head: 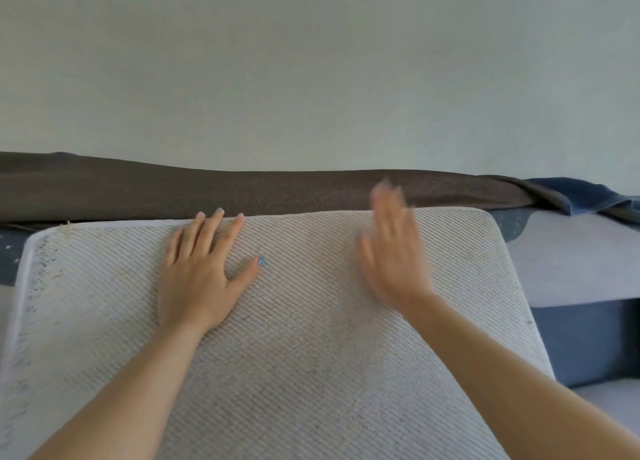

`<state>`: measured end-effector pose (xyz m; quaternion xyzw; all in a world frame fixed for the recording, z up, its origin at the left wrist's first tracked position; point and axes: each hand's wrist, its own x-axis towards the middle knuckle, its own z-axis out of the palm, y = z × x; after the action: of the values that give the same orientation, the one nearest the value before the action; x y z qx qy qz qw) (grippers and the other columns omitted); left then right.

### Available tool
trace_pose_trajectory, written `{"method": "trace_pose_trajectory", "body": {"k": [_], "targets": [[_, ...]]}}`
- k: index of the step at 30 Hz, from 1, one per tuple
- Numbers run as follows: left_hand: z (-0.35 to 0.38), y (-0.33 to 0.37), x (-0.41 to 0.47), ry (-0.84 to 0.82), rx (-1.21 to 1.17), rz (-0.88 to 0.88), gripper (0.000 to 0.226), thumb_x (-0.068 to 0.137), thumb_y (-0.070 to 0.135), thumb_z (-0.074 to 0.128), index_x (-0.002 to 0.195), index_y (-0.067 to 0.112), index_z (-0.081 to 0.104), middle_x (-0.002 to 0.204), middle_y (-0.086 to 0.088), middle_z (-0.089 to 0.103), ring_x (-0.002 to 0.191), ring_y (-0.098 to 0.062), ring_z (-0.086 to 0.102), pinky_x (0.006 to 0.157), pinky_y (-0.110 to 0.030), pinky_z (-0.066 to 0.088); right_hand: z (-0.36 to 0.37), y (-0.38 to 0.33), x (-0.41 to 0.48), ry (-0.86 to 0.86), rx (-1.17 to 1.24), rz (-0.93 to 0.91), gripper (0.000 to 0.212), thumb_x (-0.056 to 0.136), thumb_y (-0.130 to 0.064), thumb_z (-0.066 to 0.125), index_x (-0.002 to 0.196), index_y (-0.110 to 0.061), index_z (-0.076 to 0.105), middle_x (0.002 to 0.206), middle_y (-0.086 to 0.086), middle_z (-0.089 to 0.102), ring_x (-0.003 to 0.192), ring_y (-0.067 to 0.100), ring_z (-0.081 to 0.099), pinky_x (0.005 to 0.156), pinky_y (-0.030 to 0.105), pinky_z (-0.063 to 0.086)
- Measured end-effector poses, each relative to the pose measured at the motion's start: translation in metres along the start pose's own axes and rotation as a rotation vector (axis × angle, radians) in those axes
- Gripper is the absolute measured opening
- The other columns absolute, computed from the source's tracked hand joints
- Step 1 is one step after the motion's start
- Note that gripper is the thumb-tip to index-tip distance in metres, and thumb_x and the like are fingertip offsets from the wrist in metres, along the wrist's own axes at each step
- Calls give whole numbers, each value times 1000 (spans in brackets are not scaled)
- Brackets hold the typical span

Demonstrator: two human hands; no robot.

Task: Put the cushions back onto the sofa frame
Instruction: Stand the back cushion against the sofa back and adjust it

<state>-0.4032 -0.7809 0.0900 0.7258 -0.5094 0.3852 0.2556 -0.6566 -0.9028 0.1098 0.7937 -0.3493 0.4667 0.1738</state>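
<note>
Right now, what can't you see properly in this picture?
Head view, the only one:
- Right hand: blurred by motion; whether it touches the cushion is unclear.
- Cushion: near and left edges cut off by the picture; arms cover part.
- Sofa frame: mostly hidden under the cushion.
- Brown cloth: hides whatever lies under it.

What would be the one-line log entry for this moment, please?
step: cushion placement | left hand: flat on cushion | right hand: open, blurred, contact unclear | brown fabric: along cushion's far edge
</note>
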Motion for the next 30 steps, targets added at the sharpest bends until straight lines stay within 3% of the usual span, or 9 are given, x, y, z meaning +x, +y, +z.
{"method": "trace_pose_trajectory", "body": {"k": [3, 7, 11, 15, 19, 21, 24, 28, 30], "targets": [[1, 0, -1, 3, 4, 9, 82, 89, 78, 5, 155, 34, 21, 162, 1, 22, 150, -21, 15, 122, -42, 8, 16, 8, -8, -230, -100, -42, 68, 100, -56, 2, 154, -19, -15, 162, -4, -17, 147, 13, -22, 121, 40, -13], [1, -1, -1, 3, -2, 0, 80, 89, 77, 9, 155, 34, 21, 162, 1, 22, 150, -21, 16, 122, -43, 10, -5, 5, 3, 86, 81, 136, 65, 101, -50, 5, 157, -18, -3, 163, -5, -10, 149, 12, -16, 121, 36, -12], [2, -1, -1, -5, 3, 6, 80, 89, 78, 9, 156, 34, 20, 162, 1, 21, 150, -21, 15, 122, -44, 10, 20, 10, -16, -168, -56, -24, 65, 101, -53, 4, 155, -21, -9, 164, -5, -11, 147, 10, -21, 121, 36, -14], [1, -2, -1, 2, -5, 0, 80, 89, 77, 10, 155, 34, 23, 161, 1, 24, 150, -22, 18, 122, -45, 13, -1, 18, -4, 62, 76, 111, 63, 102, -48, 10, 157, -19, -1, 162, -7, -5, 150, 10, -11, 122, 34, -9], [1, 1, -1, 2, -11, 8, 79, 90, 77, 10, 155, 33, 23, 161, 0, 25, 150, -22, 18, 122, -45, 13, 11, 32, -20, -191, -107, 59, 68, 98, -58, -1, 155, -22, -12, 163, -5, -14, 147, 11, -21, 121, 39, -12], [1, -1, -1, 14, -19, 4, 79, 90, 77, 12, 155, 33, 25, 161, 0, 26, 149, -22, 19, 122, -45, 13, 2, 33, -3, -134, -56, 116, 67, 99, -56, 4, 156, -22, -7, 162, -7, -12, 148, 11, -18, 121, 40, -11], [2, -3, -1, 13, -11, 7, 79, 90, 76, 12, 154, 32, 26, 160, -1, 27, 149, -23, 19, 122, -45, 13, -10, 37, 2, 102, 24, 195, 65, 100, -52, 6, 157, -19, 2, 161, -9, -5, 150, 11, -11, 121, 35, -9], [3, -1, -1, 10, -5, 10, 79, 91, 75, 13, 154, 32, 26, 160, -1, 27, 149, -22, 19, 122, -45, 13, 12, 51, -11, -174, -149, 93, 73, 96, -61, -4, 155, -19, -9, 163, -4, -12, 148, 11, -19, 122, 41, -10], [3, -2, -1, 16, -6, 6, 78, 91, 75, 15, 154, 31, 27, 160, 0, 28, 149, -22, 20, 122, -45, 14, -1, 55, 7, -57, -123, 166, 70, 99, -58, 2, 156, -18, -4, 163, -5, -8, 149, 12, -15, 121, 42, -12]]}}
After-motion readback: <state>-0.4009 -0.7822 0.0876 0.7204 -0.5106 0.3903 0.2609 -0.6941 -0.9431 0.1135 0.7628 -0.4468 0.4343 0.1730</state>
